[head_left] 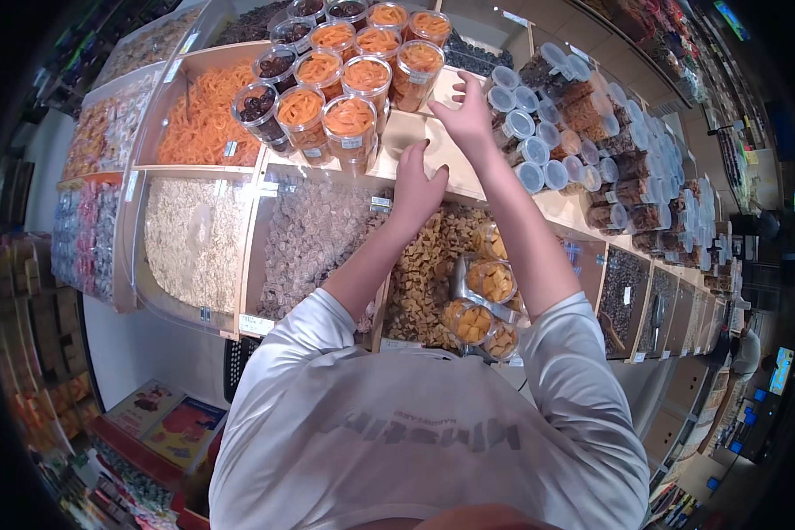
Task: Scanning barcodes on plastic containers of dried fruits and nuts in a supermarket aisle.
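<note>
My left hand (419, 189) hovers over the wooden divider shelf (404, 132), fingers apart, holding nothing. Farther out, my right hand (464, 116) is also spread and holds nothing, just right of a clear plastic cup of orange dried fruit strips (419, 73). Several such cups stand in rows left of my hands; the nearest is an open-topped cup (349, 126). At the left edge of that group are cups of dark dried fruit (258, 109). Lidded clear containers (533, 149) are packed on the shelf to the right of my right hand.
Bins of orange strips (212, 112), pale flakes or pieces (185, 238), wrapped small pieces (305, 238) and brown snack pieces (417, 285) lie around and below the shelf. Near my right forearm, jars of yellow pieces (491, 281) rest with a metal scoop (460, 278). A person (747, 351) is far right.
</note>
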{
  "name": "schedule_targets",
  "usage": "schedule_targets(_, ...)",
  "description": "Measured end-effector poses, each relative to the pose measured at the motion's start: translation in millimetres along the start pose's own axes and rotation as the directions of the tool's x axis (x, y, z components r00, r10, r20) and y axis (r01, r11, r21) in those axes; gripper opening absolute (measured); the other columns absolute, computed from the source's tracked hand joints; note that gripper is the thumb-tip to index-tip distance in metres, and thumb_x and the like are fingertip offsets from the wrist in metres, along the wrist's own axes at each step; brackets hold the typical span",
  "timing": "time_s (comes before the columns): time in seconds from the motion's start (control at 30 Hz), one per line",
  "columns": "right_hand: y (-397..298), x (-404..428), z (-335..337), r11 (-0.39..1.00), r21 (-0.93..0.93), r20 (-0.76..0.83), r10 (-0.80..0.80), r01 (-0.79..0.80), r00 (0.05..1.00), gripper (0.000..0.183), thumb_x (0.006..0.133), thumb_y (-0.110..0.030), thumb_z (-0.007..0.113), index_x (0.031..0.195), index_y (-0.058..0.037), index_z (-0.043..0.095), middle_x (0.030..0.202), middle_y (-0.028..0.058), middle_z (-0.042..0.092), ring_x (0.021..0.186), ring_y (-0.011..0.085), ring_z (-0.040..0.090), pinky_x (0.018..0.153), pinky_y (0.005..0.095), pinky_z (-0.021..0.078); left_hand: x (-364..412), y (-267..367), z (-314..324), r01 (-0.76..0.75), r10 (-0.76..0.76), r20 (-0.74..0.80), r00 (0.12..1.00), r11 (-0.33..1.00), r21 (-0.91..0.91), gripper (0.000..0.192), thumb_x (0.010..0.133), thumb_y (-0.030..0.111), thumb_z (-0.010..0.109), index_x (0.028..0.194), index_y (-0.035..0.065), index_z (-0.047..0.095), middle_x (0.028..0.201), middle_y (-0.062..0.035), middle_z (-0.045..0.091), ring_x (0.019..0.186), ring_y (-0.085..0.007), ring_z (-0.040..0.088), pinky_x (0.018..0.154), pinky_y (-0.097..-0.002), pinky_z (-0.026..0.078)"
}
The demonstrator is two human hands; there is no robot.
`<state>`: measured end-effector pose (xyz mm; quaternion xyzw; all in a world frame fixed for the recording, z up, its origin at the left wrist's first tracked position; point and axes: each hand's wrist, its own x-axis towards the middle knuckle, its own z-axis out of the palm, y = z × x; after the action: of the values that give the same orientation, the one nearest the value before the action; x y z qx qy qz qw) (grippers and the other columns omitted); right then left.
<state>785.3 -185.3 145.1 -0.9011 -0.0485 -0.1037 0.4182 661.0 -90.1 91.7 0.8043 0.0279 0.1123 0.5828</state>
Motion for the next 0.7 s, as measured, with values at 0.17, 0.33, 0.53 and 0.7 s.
schedule_targets(0.17, 20, 60, 68, 0.986, 0.137, 0.014, 0.098, -0.099, 0.995, 0.096, 0.068, -0.027, 0.090, 0.142, -0.0009, 0.036, 0.135, 0.0213, 0.056, 0.125, 0.0336, 0.057, 0.106, 0.0410, 0.0453, -20, -3, -11, 0.061, -0.058, 0.069, 0.996, 0.997, -0.050, 0.057, 0.086, 0.017, 0.066, 0.135, -0.0054, 0.047, 0.134, -0.0250, 0.050, 0.127, -0.0400, 0.049, 0.109, -0.0436, 0.038)
schedule_targets(0.33, 34, 72, 85, 0.944, 0.327, -0.065, 0.072, -0.047, 0.995, 0.098, 0.067, -0.023, 0.092, 0.142, 0.0014, 0.034, 0.135, 0.0187, 0.056, 0.124, 0.0293, 0.057, 0.106, 0.0394, 0.0448, -88, -33, -21, 0.077, -0.079, 0.140, 0.987, 0.997, 0.015, 0.049, 0.087, 0.016, 0.067, 0.130, -0.0023, 0.053, 0.128, -0.0224, 0.055, 0.121, -0.0390, 0.053, 0.107, -0.0433, 0.041)
schedule_targets(0.53, 56, 76, 87, 0.897, 0.440, 0.046, -0.075, 0.047, 0.996, 0.095, 0.071, -0.020, 0.090, 0.142, 0.0027, 0.031, 0.135, 0.0188, 0.055, 0.125, 0.0284, 0.055, 0.106, 0.0382, 0.0437, -128, -36, -36, 0.115, -0.120, 0.171, 0.978, 0.993, 0.041, 0.042, 0.088, 0.013, 0.066, 0.125, -0.0012, 0.056, 0.126, -0.0213, 0.056, 0.122, -0.0383, 0.051, 0.105, -0.0443, 0.041)
schedule_targets(0.7, 59, 70, 84, 0.929, 0.371, 0.074, -0.041, 0.011, 0.996, 0.093, 0.072, -0.019, 0.088, 0.143, 0.0033, 0.032, 0.136, 0.0192, 0.054, 0.125, 0.0284, 0.056, 0.106, 0.0373, 0.0439, -123, -48, -41, 0.001, -0.015, 0.140, 0.990, 0.995, 0.102, 0.038, 0.086, 0.011, 0.065, 0.122, 0.0003, 0.058, 0.124, -0.0199, 0.057, 0.121, -0.0371, 0.052, 0.105, -0.0440, 0.041)
